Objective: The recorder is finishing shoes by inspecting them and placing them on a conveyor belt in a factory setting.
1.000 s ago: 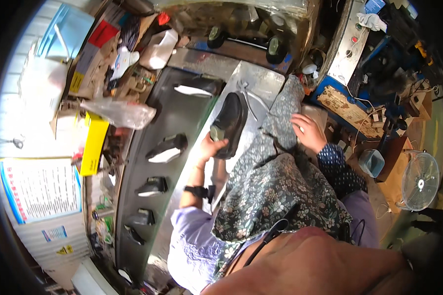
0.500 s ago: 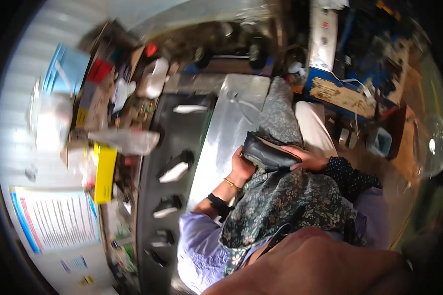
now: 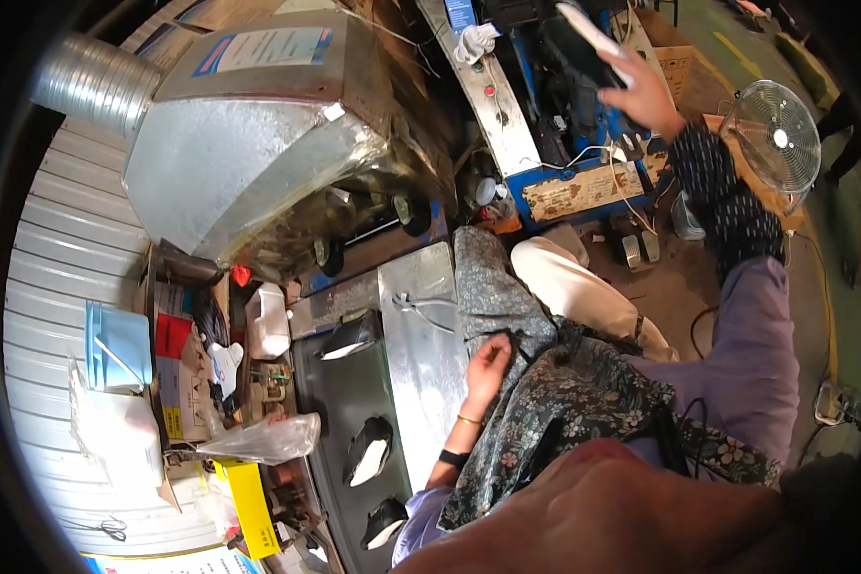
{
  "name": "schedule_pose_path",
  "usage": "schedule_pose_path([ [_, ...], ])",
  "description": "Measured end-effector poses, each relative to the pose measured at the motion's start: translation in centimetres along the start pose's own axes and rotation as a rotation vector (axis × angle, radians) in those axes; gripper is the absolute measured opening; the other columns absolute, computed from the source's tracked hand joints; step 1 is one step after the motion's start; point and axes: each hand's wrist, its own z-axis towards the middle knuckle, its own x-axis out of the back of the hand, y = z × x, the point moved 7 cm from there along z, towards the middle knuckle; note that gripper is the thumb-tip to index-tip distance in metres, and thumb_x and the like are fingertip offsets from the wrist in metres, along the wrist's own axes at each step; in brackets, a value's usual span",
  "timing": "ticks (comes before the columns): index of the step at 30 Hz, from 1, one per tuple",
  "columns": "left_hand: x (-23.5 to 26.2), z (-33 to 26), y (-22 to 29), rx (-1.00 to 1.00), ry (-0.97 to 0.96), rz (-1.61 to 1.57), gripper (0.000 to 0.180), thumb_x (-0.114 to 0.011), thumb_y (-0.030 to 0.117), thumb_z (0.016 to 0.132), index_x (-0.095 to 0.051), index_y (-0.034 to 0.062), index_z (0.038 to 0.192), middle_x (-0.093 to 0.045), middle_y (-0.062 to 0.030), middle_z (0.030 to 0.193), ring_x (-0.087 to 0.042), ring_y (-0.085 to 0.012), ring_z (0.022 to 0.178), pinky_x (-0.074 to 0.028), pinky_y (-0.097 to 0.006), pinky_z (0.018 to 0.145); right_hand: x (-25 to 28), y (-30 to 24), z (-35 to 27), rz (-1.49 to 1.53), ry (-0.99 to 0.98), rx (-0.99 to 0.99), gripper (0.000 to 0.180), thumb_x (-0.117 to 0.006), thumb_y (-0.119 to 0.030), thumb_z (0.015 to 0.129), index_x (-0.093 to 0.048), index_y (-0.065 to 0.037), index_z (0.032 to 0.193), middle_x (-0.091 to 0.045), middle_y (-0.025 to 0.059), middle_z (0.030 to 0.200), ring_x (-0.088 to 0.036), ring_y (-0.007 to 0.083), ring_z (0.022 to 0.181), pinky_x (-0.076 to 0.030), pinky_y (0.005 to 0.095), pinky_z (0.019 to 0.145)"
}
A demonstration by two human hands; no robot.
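My right hand [image 3: 644, 94] is stretched out at the far right, over a blue machine [image 3: 545, 182]. Its fingers and thumb close around the near end of a black shoe [image 3: 591, 36] with a white sole. My left hand [image 3: 490, 362] rests by my lap, beside the floral apron [image 3: 584, 407]. Its fingers are curled together, and whatever they may hold is too small to tell. Left of it, several black shoes with white soles lie on a dark conveyor belt [image 3: 340, 407], among them one shoe [image 3: 369, 450] with its white sole showing.
A metal plate [image 3: 416, 335] with a thin tool on it lies between the belt and my lap. A metal hood [image 3: 249, 153] stands at the far left. Cluttered shelves hold a blue bin [image 3: 117, 346] and a yellow box [image 3: 249, 507]. At right stands a fan [image 3: 778, 137]; pedals [image 3: 636, 244] lie on the floor.
The view has turned toward the machine. The black shoe is out of my lap. My right hand has gone far right to the machine, and my left hand has curled up by my lap.
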Motion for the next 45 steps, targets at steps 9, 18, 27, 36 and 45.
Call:
schedule_pose_path([
  [9, 3.5, -13.9, -5.3, 0.383, 0.495, -0.070, 0.019, -0.060, 0.013, 0.095, -0.067, -0.0019, 0.105, -0.069, -0.0066, 0.096, -0.061, -0.0121, 0.085, -0.048, -0.026, 0.078, 0.5, 9.9, 8.9, -0.419, -0.217, -0.173, 0.067, -0.070, -0.033, 0.068, -0.057, -0.026, 0.134, -0.043, 0.0286, 0.141, -0.061, 0.0408, 0.108, -0.049, 0.0408, 0.095],
  [18, 4.7, -13.1, -4.8, 0.468, 0.486, -0.011, 0.022, -0.059, 0.016, 0.095, -0.065, -0.0005, 0.107, -0.069, -0.0081, 0.097, -0.062, -0.0143, 0.084, -0.050, -0.028, 0.078, -2.5, 7.2, 5.6, -0.489, -0.113, -0.075, 0.069, -0.065, -0.039, 0.077, -0.046, -0.027, 0.142, -0.032, 0.0258, 0.149, -0.051, 0.0538, 0.101, -0.047, 0.0521, 0.091],
  [27, 3.6, -6.3, -1.1, 0.374, 0.376, -0.034, 0.022, -0.059, 0.016, 0.095, -0.064, -0.0002, 0.109, -0.068, -0.0084, 0.098, -0.062, -0.0149, 0.085, -0.049, -0.029, 0.079, -2.5, 7.5, 6.9, -0.502, -0.076, -0.104, 0.070, -0.066, -0.033, 0.077, -0.043, -0.029, 0.143, -0.031, 0.0247, 0.150, -0.051, 0.0494, 0.099, -0.045, 0.0488, 0.095],
  [36, 3.7, -6.3, -1.3, 0.455, 0.424, -0.044, 0.023, -0.059, 0.017, 0.095, -0.063, 0.0002, 0.111, -0.068, -0.0087, 0.100, -0.062, -0.0154, 0.086, -0.049, -0.029, 0.080, -5.0, 9.6, 11.5, -0.519, -0.128, -0.149, 0.070, -0.064, -0.035, 0.079, -0.041, -0.030, 0.144, -0.031, 0.0232, 0.151, -0.051, 0.0508, 0.106, -0.046, 0.0490, 0.096],
  [45, 4.6, -5.8, -1.5, 0.517, 0.466, -0.054, 0.024, -0.059, 0.017, 0.095, -0.062, 0.0005, 0.113, -0.067, -0.0089, 0.101, -0.062, -0.0160, 0.087, -0.049, -0.030, 0.082, -6.3, 11.7, 15.7, -0.512, -0.097, -0.168, 0.069, -0.064, -0.039, 0.078, -0.043, -0.032, 0.143, -0.034, 0.0209, 0.151, -0.048, 0.0535, 0.113, -0.043, 0.0507, 0.100],
])
